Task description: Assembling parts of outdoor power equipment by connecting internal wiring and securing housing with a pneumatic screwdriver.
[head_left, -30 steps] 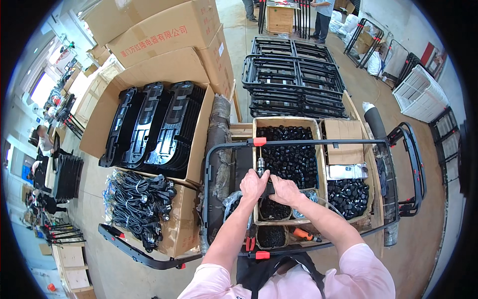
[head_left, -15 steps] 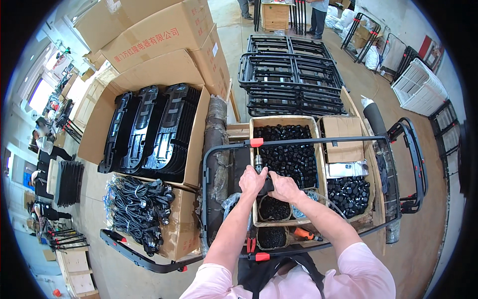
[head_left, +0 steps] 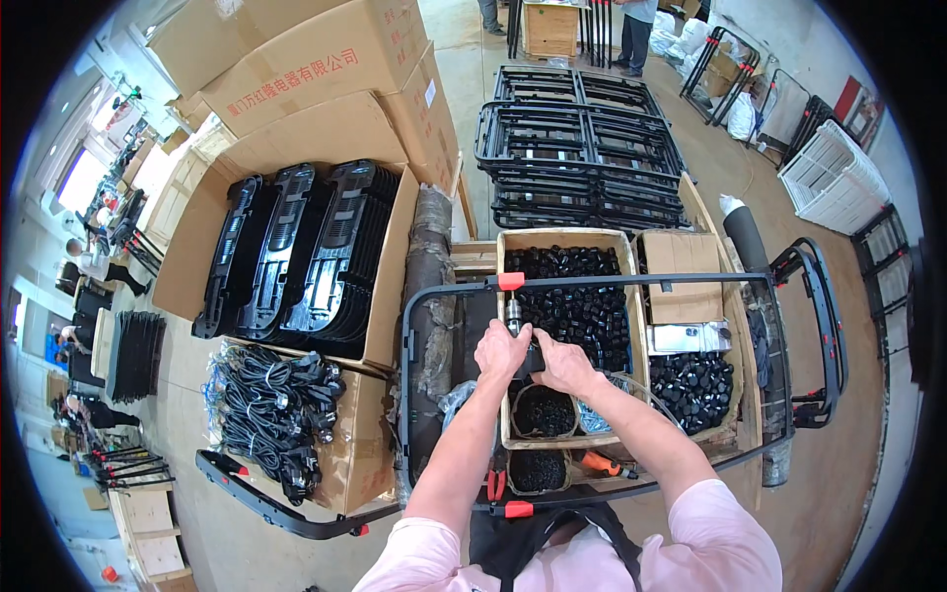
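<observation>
My left hand [head_left: 503,352] is closed around the front of a power drill, just behind its metal chuck [head_left: 514,311]. My right hand [head_left: 565,365] grips the drill's dark body from the right side; much of the tool is hidden by the fingers. The drill points away from me, its tip at a red corner block [head_left: 510,281] on the far bar of a black rectangular tube frame [head_left: 592,282]. That frame lies across the bins in front of me. On its near bar sits a second red block [head_left: 519,509].
Under the frame, a wooden box [head_left: 636,365] holds small black parts [head_left: 572,316]. Red-handled pliers [head_left: 496,483] and an orange-handled tool [head_left: 604,462] lie close by. Bundled cables [head_left: 266,414] and a carton of black panels [head_left: 340,247] stand left. Frames [head_left: 582,148] are stacked behind.
Both hands stay on the drill, its tip still at the red block. The whole view has shifted slightly; people at the far left have moved a little.
</observation>
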Tool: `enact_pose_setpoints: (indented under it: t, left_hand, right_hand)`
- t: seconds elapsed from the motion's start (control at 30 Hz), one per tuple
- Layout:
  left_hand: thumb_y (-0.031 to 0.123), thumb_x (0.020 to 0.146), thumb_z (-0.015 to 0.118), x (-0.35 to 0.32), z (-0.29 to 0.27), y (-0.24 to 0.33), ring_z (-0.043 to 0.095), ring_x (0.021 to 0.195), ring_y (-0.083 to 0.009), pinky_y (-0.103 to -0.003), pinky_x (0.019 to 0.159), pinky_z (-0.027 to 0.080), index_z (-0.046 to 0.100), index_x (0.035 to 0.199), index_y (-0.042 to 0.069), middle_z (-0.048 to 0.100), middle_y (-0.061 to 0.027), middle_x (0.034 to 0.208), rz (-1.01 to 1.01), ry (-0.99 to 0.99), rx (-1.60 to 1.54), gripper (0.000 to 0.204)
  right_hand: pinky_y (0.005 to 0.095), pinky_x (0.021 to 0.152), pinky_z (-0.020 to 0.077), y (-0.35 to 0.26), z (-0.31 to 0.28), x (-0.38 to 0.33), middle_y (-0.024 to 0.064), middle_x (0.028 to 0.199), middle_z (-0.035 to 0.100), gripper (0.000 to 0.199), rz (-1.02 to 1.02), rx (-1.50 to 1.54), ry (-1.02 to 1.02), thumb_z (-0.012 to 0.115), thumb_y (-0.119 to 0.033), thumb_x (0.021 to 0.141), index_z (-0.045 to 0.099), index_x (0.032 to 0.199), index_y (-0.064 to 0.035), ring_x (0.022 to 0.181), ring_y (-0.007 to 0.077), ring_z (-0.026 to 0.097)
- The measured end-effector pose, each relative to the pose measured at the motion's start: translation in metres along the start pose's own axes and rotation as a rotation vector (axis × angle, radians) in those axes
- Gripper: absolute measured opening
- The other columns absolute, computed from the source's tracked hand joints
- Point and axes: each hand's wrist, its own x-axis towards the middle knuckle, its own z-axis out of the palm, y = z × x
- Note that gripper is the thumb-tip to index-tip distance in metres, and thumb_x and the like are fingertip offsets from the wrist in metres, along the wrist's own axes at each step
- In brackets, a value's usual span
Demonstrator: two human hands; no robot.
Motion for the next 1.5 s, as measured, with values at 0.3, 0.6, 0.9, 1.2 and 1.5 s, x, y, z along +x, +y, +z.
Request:
enact_pose_setpoints:
  t: [0.3, 0.6, 0.9, 1.2, 1.5]
  left_hand:
    - [0.062, 0.090, 0.069, 0.001, 0.000, -0.003, 0.072, 0.108, -0.0434, -0.051, 0.095, 0.056, 0.065, 0.112, -0.003, 0.075, -0.0281, 0.112, 0.013, -0.018, 0.021, 0.069]
    - [0.059, 0.089, 0.071, -0.008, -0.002, -0.007, 0.073, 0.105, -0.0446, -0.053, 0.093, 0.057, 0.064, 0.112, -0.005, 0.075, -0.0288, 0.109, 0.039, -0.022, -0.003, 0.069]
    - [0.061, 0.089, 0.069, -0.016, 0.000, -0.009, 0.072, 0.108, -0.0449, -0.052, 0.095, 0.056, 0.065, 0.114, -0.005, 0.074, -0.0292, 0.111, 0.039, -0.054, -0.014, 0.070]
    - [0.067, 0.084, 0.071, -0.055, -0.004, -0.036, 0.073, 0.105, -0.0447, -0.052, 0.091, 0.057, 0.068, 0.107, -0.005, 0.075, -0.0298, 0.106, 0.038, -0.009, -0.115, 0.075]
    - [0.059, 0.095, 0.067, -0.244, -0.042, -0.035, 0.073, 0.103, -0.0395, -0.047, 0.089, 0.055, 0.067, 0.110, -0.007, 0.074, -0.0295, 0.105, 0.081, -0.091, -0.593, 0.068]
  right_hand:
    - [0.0491, 0.093, 0.0565, -0.007, 0.002, -0.006, 0.0140, 0.126, 0.061, 0.058, -0.093, -0.004, 0.030, 0.082, -0.012, 0.076, 0.056, 0.127, -0.0040, 0.116, 0.0387, 0.064]
    - [0.0501, 0.092, 0.0569, -0.011, 0.002, -0.013, 0.0140, 0.126, 0.060, 0.057, -0.106, 0.023, 0.040, 0.081, -0.014, 0.076, 0.057, 0.126, -0.0051, 0.114, 0.0394, 0.065]
    - [0.0491, 0.094, 0.0565, -0.013, 0.001, -0.025, 0.0139, 0.128, 0.059, 0.058, -0.095, 0.004, 0.025, 0.083, -0.017, 0.077, 0.057, 0.128, -0.0065, 0.116, 0.0394, 0.065]
    - [0.0499, 0.090, 0.0581, -0.042, -0.001, -0.061, 0.0198, 0.113, 0.067, 0.060, -0.122, -0.043, 0.046, 0.082, -0.022, 0.077, 0.057, 0.129, -0.0043, 0.105, 0.0421, 0.069]
    - [0.0507, 0.081, 0.0572, -0.120, -0.027, -0.222, 0.0206, 0.108, 0.066, 0.082, -0.141, -0.064, 0.187, 0.086, -0.012, 0.070, 0.050, 0.143, 0.0010, 0.097, 0.0427, 0.068]
